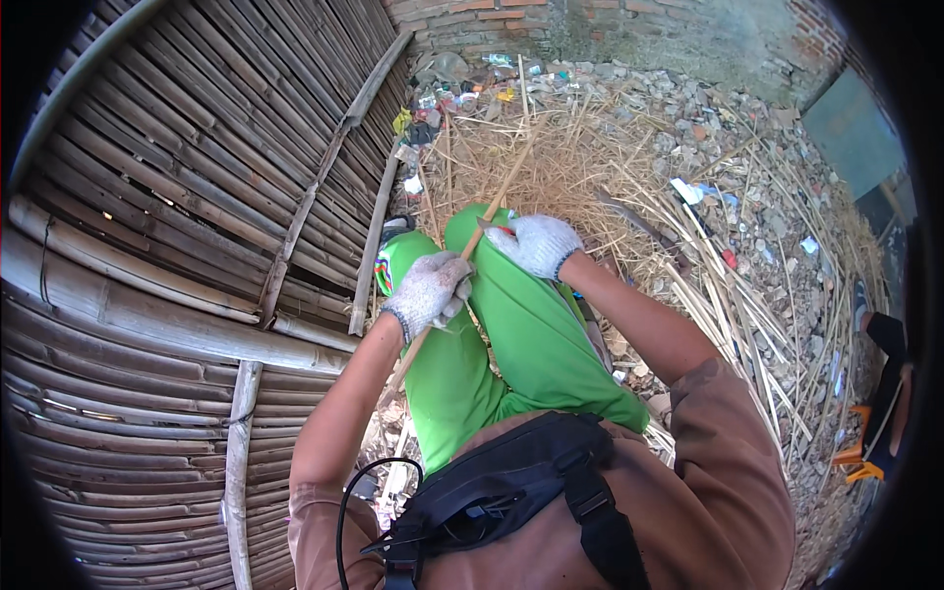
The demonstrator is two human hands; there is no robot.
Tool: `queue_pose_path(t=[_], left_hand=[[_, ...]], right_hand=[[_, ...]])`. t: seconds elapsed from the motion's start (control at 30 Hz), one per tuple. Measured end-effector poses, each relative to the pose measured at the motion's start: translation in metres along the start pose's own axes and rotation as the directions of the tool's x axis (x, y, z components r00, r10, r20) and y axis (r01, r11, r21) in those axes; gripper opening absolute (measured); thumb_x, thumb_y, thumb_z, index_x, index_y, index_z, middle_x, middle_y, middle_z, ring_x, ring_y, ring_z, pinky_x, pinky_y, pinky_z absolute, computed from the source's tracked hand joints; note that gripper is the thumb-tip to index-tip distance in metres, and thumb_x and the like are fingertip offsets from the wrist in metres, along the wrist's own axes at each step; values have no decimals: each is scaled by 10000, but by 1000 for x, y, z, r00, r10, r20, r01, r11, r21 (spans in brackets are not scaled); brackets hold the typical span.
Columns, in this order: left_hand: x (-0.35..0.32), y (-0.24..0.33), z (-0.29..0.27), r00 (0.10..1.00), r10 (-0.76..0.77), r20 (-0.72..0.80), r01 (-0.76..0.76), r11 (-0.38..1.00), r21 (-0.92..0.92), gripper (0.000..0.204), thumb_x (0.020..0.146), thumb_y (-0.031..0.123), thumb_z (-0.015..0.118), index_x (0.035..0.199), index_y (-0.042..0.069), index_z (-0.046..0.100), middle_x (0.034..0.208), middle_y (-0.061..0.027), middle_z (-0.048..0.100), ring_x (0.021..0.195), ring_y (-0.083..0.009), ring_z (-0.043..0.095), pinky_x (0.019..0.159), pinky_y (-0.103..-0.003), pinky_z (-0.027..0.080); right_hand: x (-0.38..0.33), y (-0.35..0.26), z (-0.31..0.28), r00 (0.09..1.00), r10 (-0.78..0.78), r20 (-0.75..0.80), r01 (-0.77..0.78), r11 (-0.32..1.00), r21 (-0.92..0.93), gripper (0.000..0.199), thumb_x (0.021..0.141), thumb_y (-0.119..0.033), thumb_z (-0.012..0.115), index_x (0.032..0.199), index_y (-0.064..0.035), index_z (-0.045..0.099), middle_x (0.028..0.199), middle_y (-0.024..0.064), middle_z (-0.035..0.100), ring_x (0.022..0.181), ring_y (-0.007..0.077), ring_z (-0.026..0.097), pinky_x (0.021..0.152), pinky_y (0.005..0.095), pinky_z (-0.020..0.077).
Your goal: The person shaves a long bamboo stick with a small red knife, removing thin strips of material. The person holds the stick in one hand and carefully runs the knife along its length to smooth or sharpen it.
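Left hand [430, 291] is clenched round a bamboo strip [497, 202], gloved, approx mid-length; the strip runs from below that grip, down past the knee, up and away over the green trousers [531, 344] to a thin tip out over the straw pile [580, 157]. Right hand [538, 243], also gloved, is closed just beyond the left grip, touching the strip, w/ what looks like a small blade at its fingers; can't tell for sure. Strip looks light, long, narrow, springy rather than rigid: it'll likely flex and whip at the free end, so hold close to the worked spot, both grips near each other. Edges prob. sharp and splintery, surface smooth, so gloves help. Left of the grips, a split-bamboo panel [177, 246]; beyond, rubble [747, 246] and a brick wall [590, 25].
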State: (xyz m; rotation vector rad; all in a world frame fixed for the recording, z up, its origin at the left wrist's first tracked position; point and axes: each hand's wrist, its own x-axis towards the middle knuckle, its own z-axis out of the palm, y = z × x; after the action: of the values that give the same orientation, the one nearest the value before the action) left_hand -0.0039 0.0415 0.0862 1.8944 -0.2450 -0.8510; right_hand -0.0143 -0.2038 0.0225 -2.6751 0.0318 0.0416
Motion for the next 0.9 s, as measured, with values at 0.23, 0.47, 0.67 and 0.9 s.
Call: queue_pose_path(t=[0.23, 0.47, 0.67, 0.9], left_hand=[[-30, -16, 6, 997, 29, -72, -15, 983, 181, 335, 1117, 352, 550, 1206, 53, 673, 752, -16, 594, 462, -106, 508, 389, -287, 392], [-87, -39, -3, 998, 14, -57, -7, 991, 130, 318, 1138, 346, 543, 1151, 51, 660, 732, -5, 585, 490, -94, 515, 412, -288, 416], [-157, -51, 0, 987, -105, -118, 113, 992, 57, 317, 1140, 303, 559, 1189, 12, 673, 715, 3, 562, 500, -75, 490, 452, -280, 418], [-267, -85, 8, 926, -350, -144, 329, 932, -150, 327, 1128, 318, 586, 1215, 12, 657, 733, 1, 554, 477, -72, 486, 402, -253, 377]], right_hand=[[-8, -4, -3, 999, 8, 37, -8, 1000, 2, 819, 1074, -739, 373, 1035, -51, 815, 1071, 272, 791, 998, 448, 777, 902, 594, 601], [-1, 6, 9, 1000, 6, -3, -6, 1000, 10, 814, 1073, -732, 383, 1022, -48, 821, 1063, 274, 794, 995, 451, 780, 895, 593, 606], [-5, 1, 3, 999, 30, 34, -30, 1000, -1, 847, 1061, -759, 365, 1057, -46, 823, 1089, 295, 789, 1021, 452, 782, 915, 592, 608], [-7, 4, 5, 999, 22, -31, -22, 1000, 16, 823, 1063, -765, 365, 1079, -79, 821, 1084, 282, 792, 1027, 454, 778, 909, 601, 606]])
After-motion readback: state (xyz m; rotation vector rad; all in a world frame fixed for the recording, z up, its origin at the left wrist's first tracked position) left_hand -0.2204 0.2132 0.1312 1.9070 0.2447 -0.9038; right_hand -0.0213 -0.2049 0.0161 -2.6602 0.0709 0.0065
